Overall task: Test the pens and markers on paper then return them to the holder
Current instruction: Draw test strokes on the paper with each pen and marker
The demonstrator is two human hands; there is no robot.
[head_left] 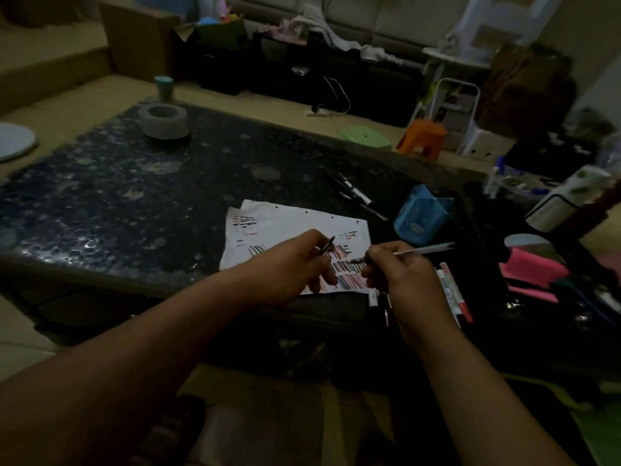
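Note:
A white paper sheet [295, 227] covered in black and red test strokes lies on the dark table [134, 196]. My right hand [396, 274] holds a clear pen [423, 250] with its tip pointing left over the strokes. My left hand [295, 264] pinches a dark pen cap [326, 245] just left of that tip. The blue pen holder [420, 215] lies tipped on its side right of the paper. A few dark markers [356, 193] lie behind the paper, and red-and-white markers [453, 294] lie beside my right wrist.
A grey tape roll [163, 121] sits at the table's far left. Pink sticky pads [531, 274], a white bottle [568, 200] and clutter crowd the right side. An orange stool [421, 137] and a green lid [366, 136] are on the floor behind.

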